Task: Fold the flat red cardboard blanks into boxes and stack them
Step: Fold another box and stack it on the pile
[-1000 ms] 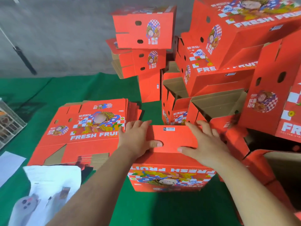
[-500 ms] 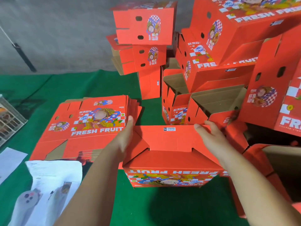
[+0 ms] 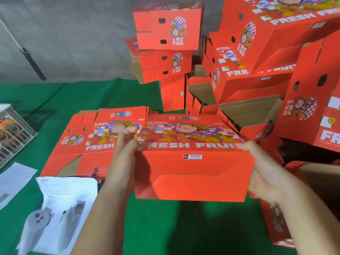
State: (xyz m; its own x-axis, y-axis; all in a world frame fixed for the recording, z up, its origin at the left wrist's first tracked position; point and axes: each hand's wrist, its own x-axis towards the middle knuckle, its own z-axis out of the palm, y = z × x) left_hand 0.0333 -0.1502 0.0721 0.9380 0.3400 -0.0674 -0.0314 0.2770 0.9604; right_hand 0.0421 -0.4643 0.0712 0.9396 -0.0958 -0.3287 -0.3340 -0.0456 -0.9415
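I hold one folded box [image 3: 193,162] between my left hand [image 3: 125,155] and right hand [image 3: 265,173], fingers curled on its sides; many boxes [image 3: 257,52] are stacked beyond my hands; blanks [image 3: 95,140] left of them remain.

The folded box [image 3: 193,162] hides most of both palms: of the left hand [image 3: 125,155] and the right hand [image 3: 265,173] only thumbs and outer edges show, the fingers lost behind its side walls. The pile of flat blanks [image 3: 88,142] is partly covered by the left arm. The stacked boxes [image 3: 276,43] run off the top and right edges. Print on the paper sheet [image 3: 60,208] is too small to read.
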